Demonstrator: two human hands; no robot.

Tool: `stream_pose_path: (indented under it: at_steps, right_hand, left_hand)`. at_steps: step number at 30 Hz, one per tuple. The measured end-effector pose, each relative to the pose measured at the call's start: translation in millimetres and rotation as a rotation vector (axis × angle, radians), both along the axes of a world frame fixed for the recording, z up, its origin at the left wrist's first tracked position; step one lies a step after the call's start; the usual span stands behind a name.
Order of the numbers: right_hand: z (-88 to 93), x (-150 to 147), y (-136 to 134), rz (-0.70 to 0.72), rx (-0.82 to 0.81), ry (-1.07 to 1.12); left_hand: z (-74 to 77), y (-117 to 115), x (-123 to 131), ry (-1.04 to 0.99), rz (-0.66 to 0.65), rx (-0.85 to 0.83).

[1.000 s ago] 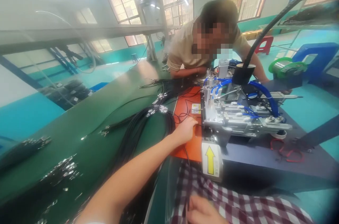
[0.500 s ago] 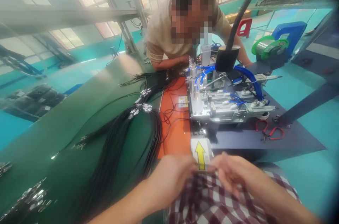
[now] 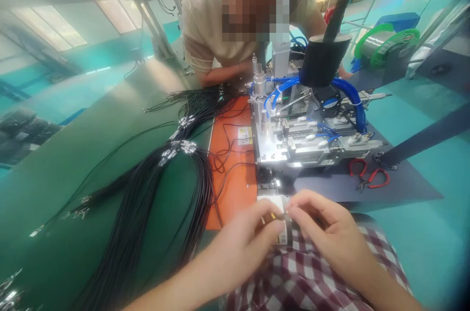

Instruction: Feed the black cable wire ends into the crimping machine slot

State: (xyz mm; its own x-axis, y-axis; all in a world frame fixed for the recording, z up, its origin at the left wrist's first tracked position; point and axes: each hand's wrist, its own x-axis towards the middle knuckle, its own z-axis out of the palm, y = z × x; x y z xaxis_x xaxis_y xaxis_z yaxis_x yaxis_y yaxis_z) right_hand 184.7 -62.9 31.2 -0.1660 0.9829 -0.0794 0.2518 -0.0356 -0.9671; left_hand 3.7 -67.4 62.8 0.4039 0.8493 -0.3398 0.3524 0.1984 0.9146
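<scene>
My left hand (image 3: 246,238) and my right hand (image 3: 328,227) meet above the lap, thumb and forefinger pinched on each. Between the fingertips is something small and thin, too small to name. Just behind the fingers is a white label (image 3: 272,200), partly covered by them, at the front of the bench machine (image 3: 301,139). The machine carries metal cylinders and blue air hoses (image 3: 350,98). A checked cloth (image 3: 293,276) lies below the hands.
Bundles of black cables (image 3: 137,203) with metal ends spread over the green table (image 3: 55,164) and the orange board (image 3: 235,193). Red-handled pliers (image 3: 369,176) lie at right, below a wire spool (image 3: 385,46). A person (image 3: 205,22) leans in behind the machine.
My hands have come together at the fingertips and now cover much of the label's yellow arrow. The view has tilted down, with the machine a little further left.
</scene>
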Motion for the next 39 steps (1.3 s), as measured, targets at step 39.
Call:
stream_pose_path:
  at_steps: [39]
  right_hand:
    - [-10.3, -30, 15, -0.289, -0.226, 0.177]
  left_hand:
    - [-36.1, 27, 6, -0.495, 0.299, -0.202]
